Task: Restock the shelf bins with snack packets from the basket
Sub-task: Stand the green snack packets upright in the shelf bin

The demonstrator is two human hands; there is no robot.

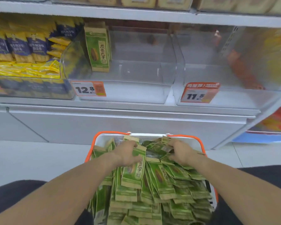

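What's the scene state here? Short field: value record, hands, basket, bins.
left hand: grips a green packet on top of the basket pile
right hand: fingers curled into the green packets, exact grasp unclear
basket: white with orange rim, heaped with green packets
middle bin: clear, tagged 12.8, a few green packets standing at its left side, otherwise bare
right bin: clear, tagged 11.5, no packets visible inside
left bin: full of yellow and blue packets
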